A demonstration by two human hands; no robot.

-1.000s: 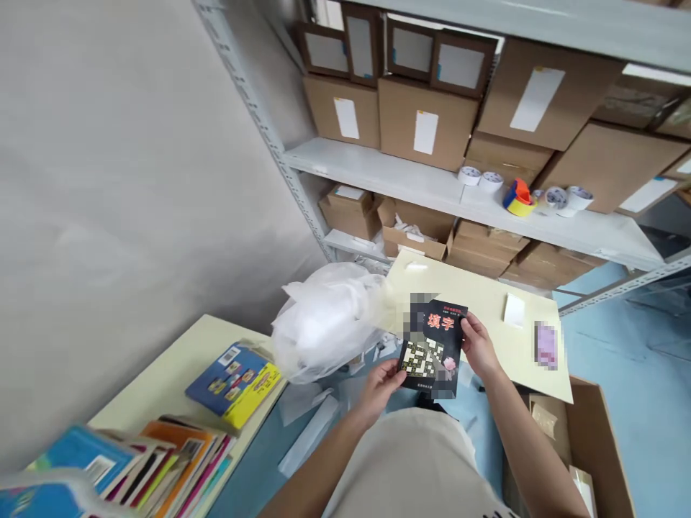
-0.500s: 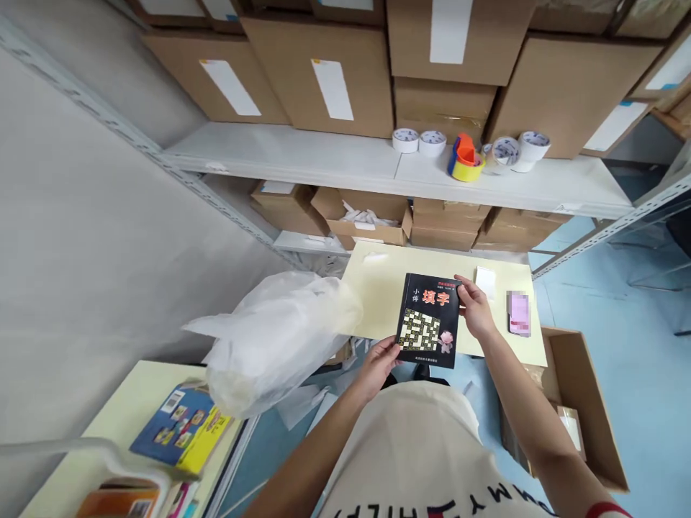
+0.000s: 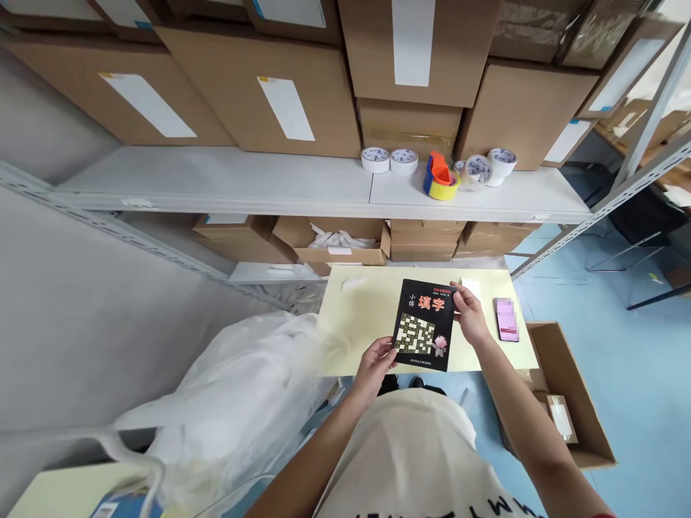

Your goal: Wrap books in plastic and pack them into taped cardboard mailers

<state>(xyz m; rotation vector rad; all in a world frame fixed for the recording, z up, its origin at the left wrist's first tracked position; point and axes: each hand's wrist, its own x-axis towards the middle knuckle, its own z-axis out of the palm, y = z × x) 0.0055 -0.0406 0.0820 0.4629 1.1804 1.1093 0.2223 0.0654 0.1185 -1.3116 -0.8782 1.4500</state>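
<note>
Both my hands hold a thin black book (image 3: 425,324) with a crossword grid and red characters on its cover, just above a pale yellow table (image 3: 367,316). My left hand (image 3: 376,360) grips the book's lower left corner, fingers curled under it. At the upper right corner my right hand (image 3: 468,314) pinches the edge. The cover faces up toward me.
A phone (image 3: 506,319) and a small white slip (image 3: 471,285) lie on the table right of the book. A bulging white plastic bag (image 3: 237,403) sits lower left. An open carton (image 3: 566,403) stands on the blue floor at right. Shelves with cartons and tape rolls (image 3: 389,158) rise behind.
The view has swung right and up, from the side table with stacked books to the shelves. The book stays in both hands and now hangs over the yellow table.
</note>
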